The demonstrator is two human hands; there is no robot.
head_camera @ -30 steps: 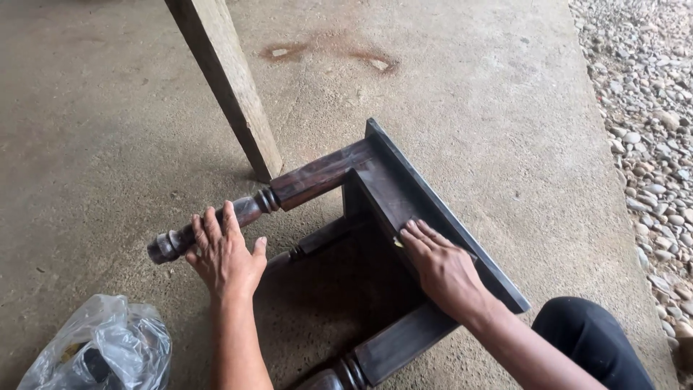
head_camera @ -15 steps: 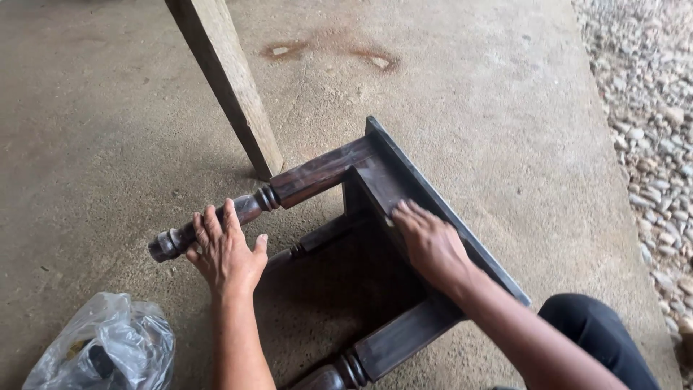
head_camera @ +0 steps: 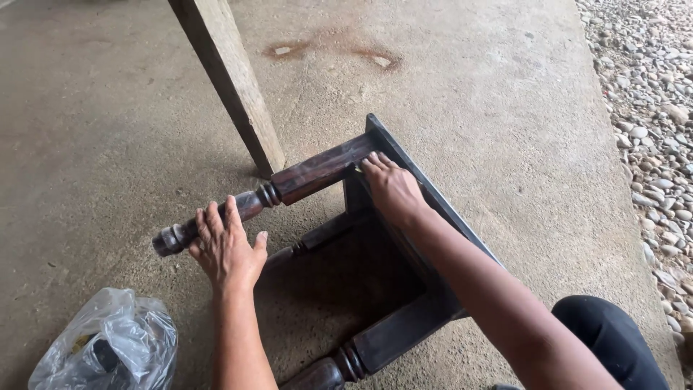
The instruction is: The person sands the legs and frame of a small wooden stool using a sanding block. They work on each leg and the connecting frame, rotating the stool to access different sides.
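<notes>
The small dark brown wooden table (head_camera: pixel 361 245) lies tipped on the concrete floor (head_camera: pixel 505 108). The left hand (head_camera: pixel 227 245) rests flat on 1 leg; the right hand (head_camera: pixel 393 189) presses its frame, maybe rubbing. Rubbing looks unfinished.

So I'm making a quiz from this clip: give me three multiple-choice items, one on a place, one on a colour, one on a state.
1. Where does the left hand rest?
A on the turned leg
B on the plastic bag
C on the post

2. What colour is the small wooden table?
A white
B dark brown
C green

3. How does the table lie?
A upright
B on its side
C stacked on another

Key: 1 A, fingers lie over the turned leg; 2 B, dark stained wood; 3 B, its top stands on edge on the concrete floor.
</notes>
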